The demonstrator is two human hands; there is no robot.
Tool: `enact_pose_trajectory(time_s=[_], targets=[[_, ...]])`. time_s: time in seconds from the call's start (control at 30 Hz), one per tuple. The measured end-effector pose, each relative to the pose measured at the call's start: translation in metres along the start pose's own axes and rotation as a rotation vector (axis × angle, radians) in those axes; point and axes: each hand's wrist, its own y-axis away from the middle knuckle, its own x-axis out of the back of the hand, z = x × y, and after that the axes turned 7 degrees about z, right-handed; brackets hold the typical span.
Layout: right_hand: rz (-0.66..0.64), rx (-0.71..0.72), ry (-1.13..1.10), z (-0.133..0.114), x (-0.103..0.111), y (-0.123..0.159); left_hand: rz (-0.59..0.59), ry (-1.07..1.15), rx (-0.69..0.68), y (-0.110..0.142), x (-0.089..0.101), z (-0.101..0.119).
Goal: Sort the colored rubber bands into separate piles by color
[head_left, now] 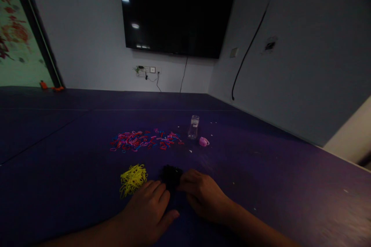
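Left hand [150, 210] flat, released, beside yellow bands [132, 178]; right hand [203, 195] fingertips on black bands [171, 175], probably corralling pile; grip unclear.

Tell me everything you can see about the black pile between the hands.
The black pile is a small, dark heap, seemingly tiny rubber bands, though it is too dim to be sure. It lies flat on the purple table, right of the yellow pile. The right hand touches its right edge; the left hand rests at its lower left.
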Motion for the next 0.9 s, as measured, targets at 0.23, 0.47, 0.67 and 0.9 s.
enact_pose_trajectory(time_s=[0.23, 0.47, 0.67, 0.9], targets=[[0.043, 0.005, 0.029, 0.005, 0.000, 0.001, 0.022, 0.020, -0.048, 0.000, 0.005, 0.001], [0.016, -0.023, 0.062, 0.005, -0.002, 0.001, -0.028, 0.069, -0.216, -0.002, 0.010, 0.004], [0.044, -0.044, 0.005, 0.005, 0.001, 0.001, 0.014, 0.035, -0.147, -0.002, 0.008, 0.001], [0.026, 0.008, 0.068, 0.005, -0.001, 0.004, 0.049, 0.101, -0.250, -0.002, 0.020, 0.005]])
